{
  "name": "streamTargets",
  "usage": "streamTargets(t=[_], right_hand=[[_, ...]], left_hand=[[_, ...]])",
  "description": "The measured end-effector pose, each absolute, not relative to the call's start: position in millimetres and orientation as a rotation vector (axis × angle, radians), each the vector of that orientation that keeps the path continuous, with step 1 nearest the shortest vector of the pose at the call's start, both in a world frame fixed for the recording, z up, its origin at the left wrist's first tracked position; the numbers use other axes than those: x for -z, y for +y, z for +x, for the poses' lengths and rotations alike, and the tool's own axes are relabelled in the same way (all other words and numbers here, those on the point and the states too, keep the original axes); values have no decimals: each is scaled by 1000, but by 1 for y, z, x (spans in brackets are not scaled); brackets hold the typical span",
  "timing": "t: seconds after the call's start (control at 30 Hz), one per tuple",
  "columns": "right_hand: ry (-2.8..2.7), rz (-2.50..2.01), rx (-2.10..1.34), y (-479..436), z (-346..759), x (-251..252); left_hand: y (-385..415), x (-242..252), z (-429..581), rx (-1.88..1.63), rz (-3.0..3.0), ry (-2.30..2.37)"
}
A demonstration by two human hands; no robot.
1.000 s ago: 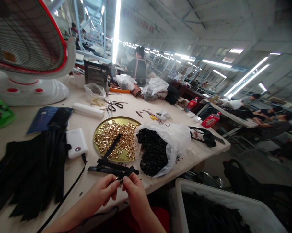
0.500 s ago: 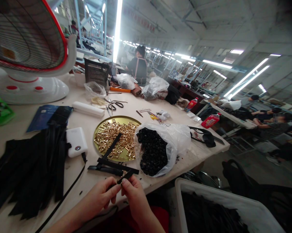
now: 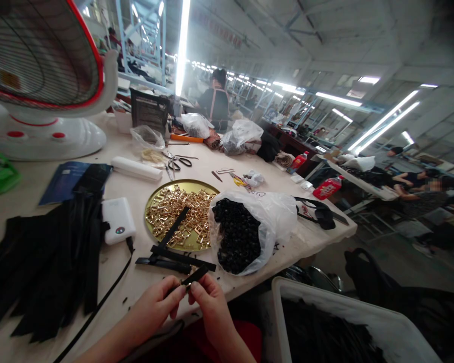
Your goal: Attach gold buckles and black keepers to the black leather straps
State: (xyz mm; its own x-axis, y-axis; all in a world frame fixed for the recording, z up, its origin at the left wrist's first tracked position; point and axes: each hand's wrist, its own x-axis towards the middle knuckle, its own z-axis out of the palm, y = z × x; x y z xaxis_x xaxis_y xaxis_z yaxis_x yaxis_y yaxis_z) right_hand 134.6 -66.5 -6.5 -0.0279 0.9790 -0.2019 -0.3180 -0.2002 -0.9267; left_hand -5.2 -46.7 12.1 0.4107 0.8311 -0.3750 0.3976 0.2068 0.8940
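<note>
Close to the table's front edge, my left hand [image 3: 165, 298] and my right hand [image 3: 208, 298] meet with fingertips pinched on a short black strap [image 3: 196, 275]. A small gold-coloured buckle shows between the thumbs, partly covered by the fingers. Just beyond them lie more black straps [image 3: 162, 263], one with its end resting on the gold buckles [image 3: 185, 199]. These buckles are heaped in a round gold tray [image 3: 191, 247]. To its right, a clear plastic bag [image 3: 277, 217] gapes open, full of small black pieces [image 3: 237, 239].
A pile of black strips [image 3: 64, 252] covers the left, beside a white power bank [image 3: 118, 219] with a cable. Behind are a fan [image 3: 56, 136], scissors [image 3: 177, 161] and red bottles [image 3: 328, 187]. A white bin [image 3: 347, 297] stands at lower right. People sit farther off.
Both hands stay in nearly the same place, with only slight finger movement on the strap and buckle. Nothing else on the table has visibly moved.
</note>
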Motion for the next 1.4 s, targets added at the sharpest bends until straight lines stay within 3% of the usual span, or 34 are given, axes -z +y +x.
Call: streamTargets(t=[0.57, 0.8, 1.1, 1.4], right_hand=[[-940, -1197, -1444, -64, 132, 13], [-1418, -1426, -793, -65, 133, 17], [-1570, -1316, -857, -60, 140, 8], [-1830, -1268, -975, -49, 163, -4]], left_hand=[[-49, -10, -6, -436, 1531, 1211], [-48, -8, -9, -454, 1521, 1239], [-33, 19, -6, -531, 1390, 1224], [-35, 9, -5, -510, 1440, 1187]])
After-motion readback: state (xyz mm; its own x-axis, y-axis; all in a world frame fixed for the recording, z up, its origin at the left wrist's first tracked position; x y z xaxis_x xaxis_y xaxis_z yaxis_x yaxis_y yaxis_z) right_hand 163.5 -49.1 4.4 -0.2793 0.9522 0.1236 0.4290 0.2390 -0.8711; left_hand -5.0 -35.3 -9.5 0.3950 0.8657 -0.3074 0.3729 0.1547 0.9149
